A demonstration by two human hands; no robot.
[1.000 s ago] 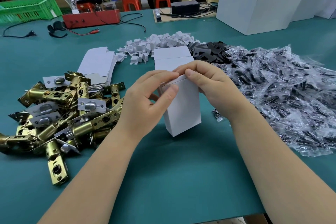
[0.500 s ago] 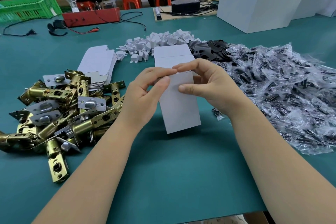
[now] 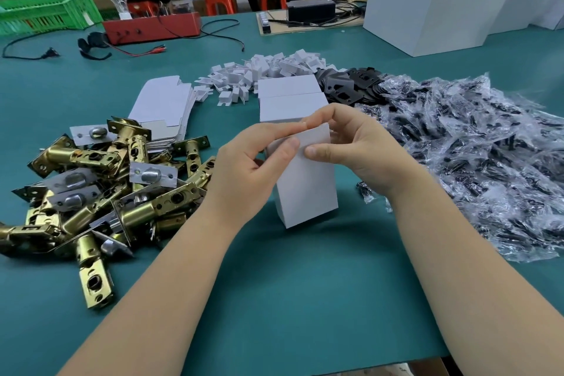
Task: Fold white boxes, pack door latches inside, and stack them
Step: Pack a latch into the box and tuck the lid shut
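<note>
A small white box stands upright on the green table, its lower end resting on the surface. My left hand grips its upper left side, thumb on the front face. My right hand pinches its top edge from the right, thumb on the front. What is inside the box is hidden. A pile of brass door latches lies to the left. Two closed white boxes lie just behind my hands. A stack of flat unfolded boxes sits behind the latches.
White card inserts and black plates are heaped further back. Bagged screw packs spread over the right side. Large white cartons, a red device with cables and a green crate stand at the far edge.
The box's top flap, open a second ago, now lies shut. Both hands have shifted to pinch the upper end of the box, which has tilted slightly and stayed in place.
</note>
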